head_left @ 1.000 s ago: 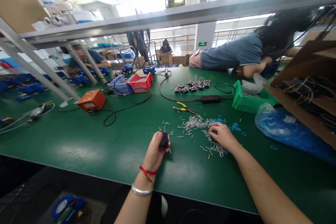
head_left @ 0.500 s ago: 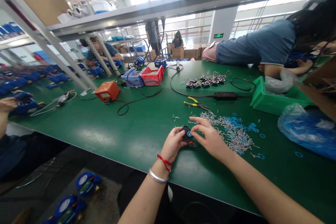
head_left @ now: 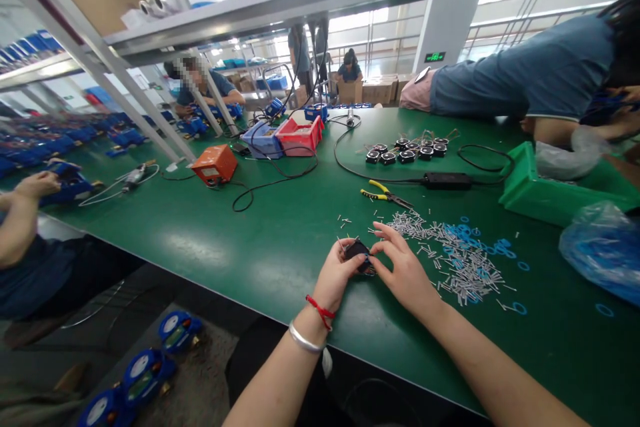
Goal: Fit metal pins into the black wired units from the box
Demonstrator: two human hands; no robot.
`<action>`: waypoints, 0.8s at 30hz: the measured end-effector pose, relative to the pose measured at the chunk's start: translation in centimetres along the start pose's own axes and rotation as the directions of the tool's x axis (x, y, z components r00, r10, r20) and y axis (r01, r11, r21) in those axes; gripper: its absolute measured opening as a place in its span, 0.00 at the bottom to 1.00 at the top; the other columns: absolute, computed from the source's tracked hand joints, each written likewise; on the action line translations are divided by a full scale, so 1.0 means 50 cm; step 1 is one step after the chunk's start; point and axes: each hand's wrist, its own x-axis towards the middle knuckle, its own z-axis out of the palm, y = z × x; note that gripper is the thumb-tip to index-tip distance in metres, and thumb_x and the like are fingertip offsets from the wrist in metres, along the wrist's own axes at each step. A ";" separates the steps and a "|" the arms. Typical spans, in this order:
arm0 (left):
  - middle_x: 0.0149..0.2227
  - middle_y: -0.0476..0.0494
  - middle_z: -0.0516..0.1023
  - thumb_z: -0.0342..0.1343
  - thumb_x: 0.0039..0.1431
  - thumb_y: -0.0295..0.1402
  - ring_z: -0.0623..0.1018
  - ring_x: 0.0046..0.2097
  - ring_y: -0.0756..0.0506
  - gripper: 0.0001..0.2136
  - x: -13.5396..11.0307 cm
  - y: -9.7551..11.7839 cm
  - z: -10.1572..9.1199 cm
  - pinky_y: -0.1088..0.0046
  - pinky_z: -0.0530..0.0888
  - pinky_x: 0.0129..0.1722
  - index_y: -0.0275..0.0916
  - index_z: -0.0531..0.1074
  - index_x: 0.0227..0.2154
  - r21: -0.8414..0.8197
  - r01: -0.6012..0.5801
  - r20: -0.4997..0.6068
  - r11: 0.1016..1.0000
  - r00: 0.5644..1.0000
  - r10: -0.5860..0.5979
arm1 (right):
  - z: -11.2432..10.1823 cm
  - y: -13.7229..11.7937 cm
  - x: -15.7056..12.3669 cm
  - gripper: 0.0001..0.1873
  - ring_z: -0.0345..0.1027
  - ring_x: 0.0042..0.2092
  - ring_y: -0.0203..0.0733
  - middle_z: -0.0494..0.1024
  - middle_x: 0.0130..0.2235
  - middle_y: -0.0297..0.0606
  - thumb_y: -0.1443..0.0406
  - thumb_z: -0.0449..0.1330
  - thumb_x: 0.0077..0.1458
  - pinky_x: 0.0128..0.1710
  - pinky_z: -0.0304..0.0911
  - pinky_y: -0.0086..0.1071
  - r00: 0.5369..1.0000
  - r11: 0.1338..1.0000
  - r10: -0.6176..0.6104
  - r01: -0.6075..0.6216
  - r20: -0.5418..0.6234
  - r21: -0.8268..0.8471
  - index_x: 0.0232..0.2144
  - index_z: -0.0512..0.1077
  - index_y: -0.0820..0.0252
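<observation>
My left hand point(head_left: 336, 275) grips a small black square part point(head_left: 357, 251), with the thumb pressed on its face. My right hand point(head_left: 400, 270) meets the part's right edge, thumb and index finger pinched together and the other fingers raised. A bit of a blue ring point(head_left: 367, 258) shows at those fingertips, mostly hidden by them. Thin wires hang under the part. To the right lie a heap of small metal screws point(head_left: 473, 273) and scattered blue rings point(head_left: 505, 247).
Yellow-handled pliers point(head_left: 385, 195) lie beyond my hands. Black square parts with wires point(head_left: 406, 150) stand behind a black power adapter point(head_left: 447, 180). A green bin point(head_left: 560, 199) and a blue plastic bag point(head_left: 600, 247) are at right, an orange box point(head_left: 215, 165) at left. Co-workers sit around the table.
The left thumb has slid across the part's face to the ring, which is now mostly covered. The part is tilted differently. The whole view has shifted slightly.
</observation>
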 end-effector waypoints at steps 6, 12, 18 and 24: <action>0.39 0.42 0.69 0.60 0.48 0.33 0.72 0.34 0.49 0.21 -0.002 0.000 0.020 0.73 0.74 0.28 0.37 0.63 0.45 0.052 -0.008 -0.026 0.999 1.000 0.009 | 0.009 0.025 -0.006 0.20 0.58 0.56 0.42 0.61 0.57 0.38 0.65 0.54 0.56 0.54 0.60 0.41 0.988 0.931 0.144 -0.152 0.050 0.330 0.51 0.61 0.52; 0.41 0.42 0.70 0.60 0.48 0.34 0.72 0.36 0.48 0.20 -0.004 0.008 0.027 0.74 0.72 0.29 0.38 0.65 0.45 -0.025 -0.001 0.014 1.000 1.000 0.001 | -0.001 0.030 -0.006 0.21 0.51 0.60 0.43 0.59 0.59 0.36 0.62 0.50 0.59 0.58 0.54 0.42 0.978 0.915 0.024 -0.104 0.206 0.389 0.55 0.61 0.50; 0.42 0.43 0.70 0.60 0.47 0.33 0.71 0.41 0.46 0.20 0.000 0.009 0.026 0.75 0.70 0.34 0.38 0.65 0.44 -0.043 -0.019 0.045 0.999 0.999 0.021 | 0.002 0.023 -0.007 0.24 0.49 0.61 0.42 0.58 0.60 0.37 0.63 0.49 0.60 0.61 0.46 0.44 0.980 0.963 -0.035 -0.020 0.197 0.270 0.59 0.56 0.51; 0.36 0.45 0.70 0.60 0.47 0.35 0.72 0.34 0.48 0.19 -0.009 0.020 0.026 0.77 0.68 0.25 0.37 0.64 0.41 0.072 -0.012 0.042 0.997 0.999 0.009 | -0.001 0.016 -0.009 0.26 0.51 0.60 0.44 0.60 0.58 0.39 0.63 0.52 0.58 0.60 0.49 0.44 0.979 0.974 -0.062 0.017 0.192 0.228 0.58 0.56 0.53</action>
